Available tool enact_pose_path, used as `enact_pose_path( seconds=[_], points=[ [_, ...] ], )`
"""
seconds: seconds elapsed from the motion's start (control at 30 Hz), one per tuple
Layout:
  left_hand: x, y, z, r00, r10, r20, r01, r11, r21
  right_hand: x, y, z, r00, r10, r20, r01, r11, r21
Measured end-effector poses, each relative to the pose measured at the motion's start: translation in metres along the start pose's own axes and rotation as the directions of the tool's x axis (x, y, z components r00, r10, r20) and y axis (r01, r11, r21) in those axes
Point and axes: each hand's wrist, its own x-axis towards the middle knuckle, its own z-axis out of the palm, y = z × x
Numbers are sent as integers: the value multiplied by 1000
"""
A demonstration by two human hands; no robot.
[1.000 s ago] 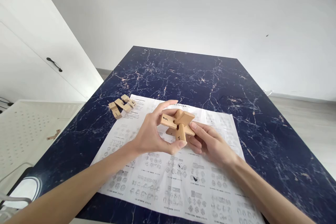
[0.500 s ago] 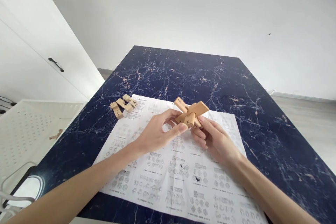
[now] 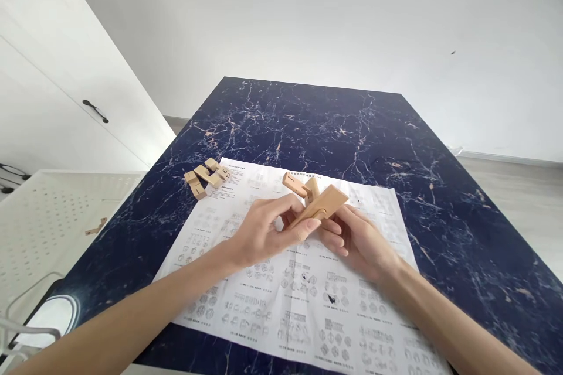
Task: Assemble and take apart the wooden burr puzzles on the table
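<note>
Between my hands, above the paper sheet, is a wooden interlocking puzzle (image 3: pixel 323 202) of several crossed pieces. One piece with a dark mark (image 3: pixel 295 184) juts out to the upper left. My left hand (image 3: pixel 270 228) grips the puzzle from the left, thumb along the near piece and fingers behind. My right hand (image 3: pixel 358 237) holds it from the right and below, its fingers curled under and partly hidden by the wood. Beneath lies a creased instruction sheet (image 3: pixel 264 328) printed with small diagrams.
Loose notched wooden pieces (image 3: pixel 204 176) lie by the sheet's upper left corner, some marked. The dark blue marbled table (image 3: pixel 299 123) stands before a pale wall. At left are a perforated white surface (image 3: pixel 48 211) with a small wooden piece (image 3: pixel 97 227), and a round white object (image 3: pixel 53 316).
The puzzle has been turned and tilted between my hands, so its numbered end face no longer shows. The marked piece has shifted left and down. Both hands keep hold.
</note>
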Motion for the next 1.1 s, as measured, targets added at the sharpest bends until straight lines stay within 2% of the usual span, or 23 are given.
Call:
enact_pose_path(
  seconds=[0.2,0.27,0.37,0.47,0.57,0.73,0.9,0.97,1.03,1.1],
  points=[
    [1,0,-5,985,151,80,-160,978,132,4,-9,-1,979,-97,-180,101,995,14],
    [6,1,-14,986,135,94,-153,966,211,6,-12,-2,971,-117,-210,133,989,67],
    [10,4,-34,997,53,55,-70,922,380,7,-12,-4,971,-132,-202,156,981,113],
    [0,7,-56,998,-36,61,-5,824,566,6,-10,-5,971,-150,-185,166,983,79],
    [-23,8,-71,986,-133,104,20,703,710,4,-8,-4,972,-178,-151,177,984,-20],
    [-60,8,-83,982,-178,58,48,542,839,0,-7,1,981,-191,-43,178,961,-210],
    [-82,13,-94,988,-155,-12,65,339,939,-6,-5,11,975,-198,98,221,891,-395],
    [-83,19,-95,993,-108,-55,91,366,926,-12,-6,16,969,-203,142,246,855,-456],
    [-79,31,-92,996,-73,-50,79,499,863,-20,-7,22,963,-195,184,264,808,-526],
    [-71,48,-84,996,-87,2,56,665,745,-30,-8,30,960,-170,223,274,745,-608]
  ],
)
